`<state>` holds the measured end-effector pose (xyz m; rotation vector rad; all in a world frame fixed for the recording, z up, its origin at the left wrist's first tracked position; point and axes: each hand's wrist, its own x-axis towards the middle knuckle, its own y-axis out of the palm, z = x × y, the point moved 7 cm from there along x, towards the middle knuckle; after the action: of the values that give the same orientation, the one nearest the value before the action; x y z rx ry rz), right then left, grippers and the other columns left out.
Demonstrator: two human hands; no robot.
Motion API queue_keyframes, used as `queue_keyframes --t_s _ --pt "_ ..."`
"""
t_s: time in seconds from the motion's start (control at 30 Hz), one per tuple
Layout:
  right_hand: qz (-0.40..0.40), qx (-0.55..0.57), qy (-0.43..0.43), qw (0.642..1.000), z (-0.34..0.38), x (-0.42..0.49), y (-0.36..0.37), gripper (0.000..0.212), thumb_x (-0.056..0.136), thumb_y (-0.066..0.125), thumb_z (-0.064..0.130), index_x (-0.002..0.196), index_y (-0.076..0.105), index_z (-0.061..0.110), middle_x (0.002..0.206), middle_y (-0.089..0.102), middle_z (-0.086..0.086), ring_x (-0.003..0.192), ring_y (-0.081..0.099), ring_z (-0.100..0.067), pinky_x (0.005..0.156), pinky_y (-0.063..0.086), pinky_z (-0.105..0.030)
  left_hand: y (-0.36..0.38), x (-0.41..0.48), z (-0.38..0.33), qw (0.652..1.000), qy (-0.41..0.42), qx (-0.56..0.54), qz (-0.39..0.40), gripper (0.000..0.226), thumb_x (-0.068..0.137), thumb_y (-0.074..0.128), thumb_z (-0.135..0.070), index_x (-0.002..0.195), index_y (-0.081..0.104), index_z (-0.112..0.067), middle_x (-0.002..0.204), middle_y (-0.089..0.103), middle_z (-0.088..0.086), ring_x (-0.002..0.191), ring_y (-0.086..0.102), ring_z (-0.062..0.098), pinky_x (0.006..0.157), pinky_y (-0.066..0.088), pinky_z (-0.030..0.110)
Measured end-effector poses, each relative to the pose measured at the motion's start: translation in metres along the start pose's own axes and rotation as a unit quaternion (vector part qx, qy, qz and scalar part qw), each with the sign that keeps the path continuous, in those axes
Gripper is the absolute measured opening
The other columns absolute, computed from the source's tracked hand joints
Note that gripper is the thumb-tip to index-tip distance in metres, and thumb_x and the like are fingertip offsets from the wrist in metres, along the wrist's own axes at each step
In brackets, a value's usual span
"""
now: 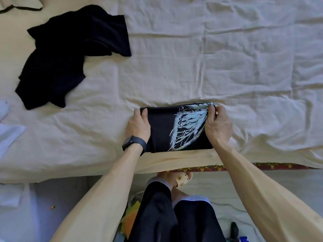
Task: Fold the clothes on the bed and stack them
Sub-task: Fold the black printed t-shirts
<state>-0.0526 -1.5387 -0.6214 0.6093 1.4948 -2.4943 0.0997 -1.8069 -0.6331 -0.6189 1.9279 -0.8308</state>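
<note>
While both hands (138, 126) (218, 124) grip the folded printed shirt (174, 130) with curled fingers, one black garment (73, 55) lies unfolded; no stack visible.

Black T-shirt (162, 130), pale blue butterfly-wing print on right half, folded into compact rectangle, lying flat near front edge of bed (227, 58). Left hand (138, 126) and right hand (218, 126) hold its short ends. Second black garment (70, 55) unfolded, crumpled, upper left on bed, well apart. White cloth (8, 135) at left edge, partly out of view.
</note>
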Motion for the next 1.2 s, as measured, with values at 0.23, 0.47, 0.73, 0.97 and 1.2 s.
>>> queue_keyframes --t_s 0.23,0.47,0.73,0.97,1.2 --pt "0.025 -0.056 0.044 0.997 -0.002 0.012 0.005 0.039 0.104 0.032 0.063 0.1 0.048 0.028 0.085 0.059 0.0 0.084 0.054 -0.025 0.076 0.037 -0.037 -0.009 -0.004 -0.012 0.999 -0.002 0.032 -0.027 0.037 0.1 0.038 -0.059 0.104 0.044 -0.023 0.078 0.054 -0.006 0.082 0.062 0.035 0.061 0.034 0.034" --pt "-0.083 -0.033 -0.126 0.988 0.027 -0.038 -0.015 0.042 0.102 0.053 0.041 0.131 0.053 0.01 0.137 0.052 -0.008 0.129 0.046 -0.024 0.111 0.038 -0.044 0.007 -0.071 -0.072 0.911 0.365 0.17 -0.089 0.062 0.095 0.047 -0.049 0.149 0.046 -0.018 0.155 0.042 0.008 0.143 0.037 0.028 0.116 0.025 0.054" --pt "0.063 -0.216 -0.305 0.926 0.025 -0.054 0.055 0.056 0.108 0.032 0.046 0.161 0.027 0.03 0.17 0.016 0.002 0.158 0.008 -0.016 0.127 0.009 -0.052 0.068 -0.052 -0.048 0.877 0.368 0.306 0.041 0.07 0.095 0.028 -0.063 0.159 0.011 -0.039 0.168 -0.001 -0.004 0.155 -0.003 0.025 0.12 -0.016 0.043" --pt "0.117 -0.277 -0.167 0.939 -0.023 -0.02 0.045 0.069 0.1 0.006 0.073 0.158 -0.019 0.043 0.166 -0.03 0.007 0.151 -0.031 -0.013 0.123 -0.015 -0.054 0.047 -0.035 -0.008 0.912 0.279 0.3 0.004 0.068 0.098 0.018 -0.067 0.159 0.002 -0.041 0.167 -0.009 -0.008 0.154 -0.003 0.015 0.117 -0.016 0.051" --pt "0.055 -0.09 -0.085 0.991 0.003 -0.03 -0.006 0.057 0.1 0.053 0.043 0.153 0.039 0.03 0.153 0.033 -0.005 0.138 0.036 -0.02 0.117 0.027 -0.04 -0.004 -0.062 -0.014 0.99 0.119 0.026 -0.072 0.062 0.092 0.065 -0.031 0.149 0.044 -0.023 0.144 0.046 0.01 0.126 0.049 0.03 0.1 0.044 0.045"
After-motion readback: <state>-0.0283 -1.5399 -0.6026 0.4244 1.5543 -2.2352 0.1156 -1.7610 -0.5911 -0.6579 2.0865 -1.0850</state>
